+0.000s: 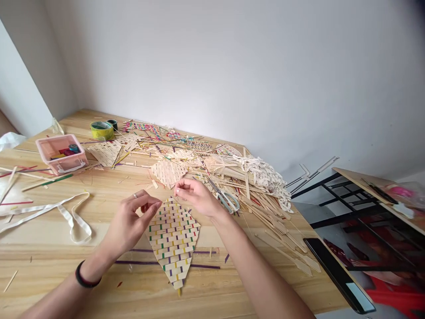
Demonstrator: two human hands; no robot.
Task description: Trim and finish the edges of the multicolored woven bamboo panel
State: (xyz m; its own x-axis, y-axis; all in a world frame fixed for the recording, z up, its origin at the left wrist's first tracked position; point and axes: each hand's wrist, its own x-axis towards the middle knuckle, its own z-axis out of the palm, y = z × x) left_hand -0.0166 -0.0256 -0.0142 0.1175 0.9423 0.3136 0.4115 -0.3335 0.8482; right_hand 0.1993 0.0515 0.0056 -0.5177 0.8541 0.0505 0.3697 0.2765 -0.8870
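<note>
The weave (172,246) lies on the table (139,297) between and just nearer than the hands. Left hand (134,221) and right hand (195,197) are apart, fingers curled as if pinching; on what, I cannot tell. An uneven tug could skew the weave. Purple strips (206,267) beneath could drag along; right-hand drift could knock the scissors (221,193) beside it.

The woven piece (174,239) looks matt and wooden, the box (68,162) smooth, translucent plastic.
</note>
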